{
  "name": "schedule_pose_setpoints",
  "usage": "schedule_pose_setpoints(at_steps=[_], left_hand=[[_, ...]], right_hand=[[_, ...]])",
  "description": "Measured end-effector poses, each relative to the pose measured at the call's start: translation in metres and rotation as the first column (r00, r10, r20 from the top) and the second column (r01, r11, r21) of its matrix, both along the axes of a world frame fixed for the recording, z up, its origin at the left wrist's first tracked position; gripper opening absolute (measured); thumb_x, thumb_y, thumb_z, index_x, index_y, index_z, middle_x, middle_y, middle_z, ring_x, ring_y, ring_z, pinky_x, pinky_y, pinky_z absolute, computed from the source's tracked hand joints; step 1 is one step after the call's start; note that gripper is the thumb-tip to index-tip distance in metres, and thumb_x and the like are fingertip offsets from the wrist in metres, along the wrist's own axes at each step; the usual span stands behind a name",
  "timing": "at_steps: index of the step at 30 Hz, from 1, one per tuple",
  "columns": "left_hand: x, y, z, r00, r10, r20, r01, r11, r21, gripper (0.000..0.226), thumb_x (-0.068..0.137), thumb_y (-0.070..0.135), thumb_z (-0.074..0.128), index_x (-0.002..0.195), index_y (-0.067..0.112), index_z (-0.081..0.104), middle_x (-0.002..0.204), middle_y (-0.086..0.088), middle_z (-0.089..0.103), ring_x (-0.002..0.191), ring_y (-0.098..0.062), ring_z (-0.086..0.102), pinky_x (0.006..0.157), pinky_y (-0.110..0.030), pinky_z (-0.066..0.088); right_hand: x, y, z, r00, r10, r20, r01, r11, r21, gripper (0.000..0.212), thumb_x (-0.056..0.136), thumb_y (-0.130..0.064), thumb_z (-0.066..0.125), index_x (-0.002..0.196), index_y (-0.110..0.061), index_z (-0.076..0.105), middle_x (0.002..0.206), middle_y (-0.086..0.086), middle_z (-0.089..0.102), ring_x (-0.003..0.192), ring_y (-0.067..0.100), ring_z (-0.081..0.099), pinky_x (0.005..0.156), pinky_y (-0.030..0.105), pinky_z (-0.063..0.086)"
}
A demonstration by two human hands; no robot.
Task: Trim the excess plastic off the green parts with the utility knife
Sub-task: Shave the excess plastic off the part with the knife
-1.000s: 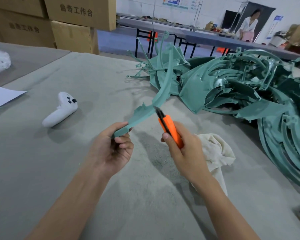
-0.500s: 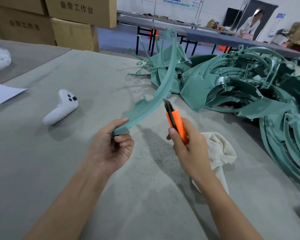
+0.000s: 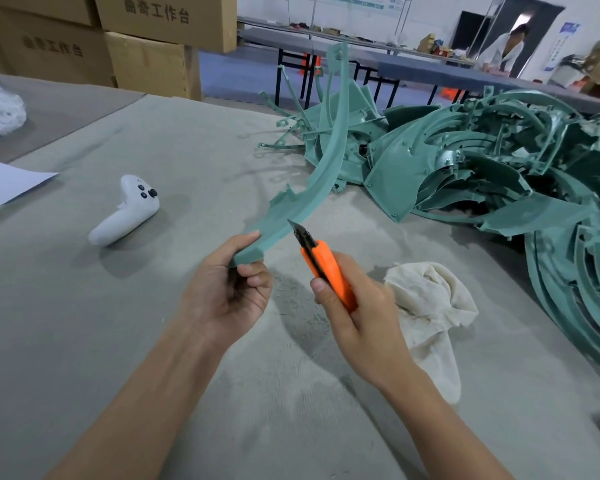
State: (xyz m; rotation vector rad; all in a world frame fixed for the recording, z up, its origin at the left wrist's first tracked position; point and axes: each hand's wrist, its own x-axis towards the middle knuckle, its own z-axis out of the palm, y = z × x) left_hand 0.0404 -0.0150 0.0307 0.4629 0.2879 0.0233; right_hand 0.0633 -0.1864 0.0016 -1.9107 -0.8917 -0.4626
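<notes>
Gripping the near end of a long curved green plastic strip (image 3: 312, 188), the left hand (image 3: 227, 299) has thumb on top & fingers curled under, holding it up off the grey felt-covered tabletop (image 3: 136, 341). Beside it the right hand (image 3: 357, 317) is wrapped round an orange utility knife (image 3: 329, 275), blade out, tip right at the strip's right-hand edge just above the left hand; actual contact, can't tell. Step, as I read it: a trimming pass along that edge, blade set to start. Next move prob. needs a steady shallow stroke away from the holding fingers, w/ the strip kept firm. Long axis runs from the left hand up & away, bowing right, far tip pointing upward in front of the heap of green moulded parts (image 3: 482, 161) on the tabletop's right. A crumpled white cloth (image 3: 433, 306) lies just beyond the right hand.
</notes>
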Motion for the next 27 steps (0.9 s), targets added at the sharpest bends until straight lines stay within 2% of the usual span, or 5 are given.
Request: schedule_pose_setpoints(at_steps=[5,8,15,20,27], left_hand=[[-0.001,-0.001,0.0,0.999,-0.044,-0.007,0.044,0.999,-0.007,0.027,0.065,0.009,0.066,0.083,0.016,0.046,0.042,0.009,0.033,0.028,-0.002,0.035,0.031,-0.015,0.029],[-0.002,-0.002,0.0,0.998,-0.059,-0.017,0.059,0.998,0.014,0.027,0.065,0.009,0.066,0.083,0.017,0.046,0.042,0.009,0.033,0.027,-0.003,0.035,0.03,-0.015,0.029],[-0.001,-0.003,0.0,0.998,-0.056,-0.001,0.056,0.997,-0.057,0.022,0.067,0.008,0.064,0.081,0.015,0.048,0.043,0.009,0.034,0.028,-0.002,0.037,0.031,-0.014,0.031],[0.001,0.001,0.0,0.998,-0.057,0.024,0.059,0.992,-0.108,0.025,0.066,0.008,0.065,0.081,0.016,0.046,0.043,0.009,0.033,0.028,-0.002,0.038,0.031,-0.014,0.032],[0.0,0.003,-0.002,0.993,-0.121,0.013,0.122,0.99,-0.074,0.022,0.063,0.008,0.067,0.076,0.011,0.049,0.045,0.01,0.031,0.027,-0.002,0.036,0.03,-0.015,0.031]], right_hand=[[0.012,-0.009,0.006,0.993,-0.038,-0.113,0.046,0.996,0.073,0.012,0.098,-0.032,0.054,0.103,-0.022,0.058,0.068,0.002,0.059,0.049,0.015,0.051,0.044,0.035,0.043],[0.022,-0.016,0.01,0.979,-0.128,-0.156,0.142,0.987,0.082,0.015,0.097,-0.03,0.054,0.098,-0.015,0.058,0.071,-0.005,0.062,0.048,0.016,0.051,0.045,0.044,0.045],[0.012,-0.005,0.008,0.993,-0.093,-0.071,0.098,0.992,0.074,0.012,0.099,-0.032,0.052,0.097,-0.02,0.055,0.065,0.002,0.057,0.046,0.018,0.05,0.043,0.04,0.042],[-0.005,0.007,0.002,1.0,0.006,0.009,-0.006,1.0,0.019,0.024,0.099,-0.026,0.053,0.123,-0.023,0.056,0.065,-0.017,0.048,0.054,0.002,0.049,0.055,0.007,0.033],[0.007,-0.007,0.009,0.999,0.023,-0.036,-0.021,0.998,0.054,0.016,0.098,-0.029,0.055,0.113,-0.026,0.059,0.063,-0.008,0.053,0.048,0.009,0.048,0.046,0.019,0.037]])
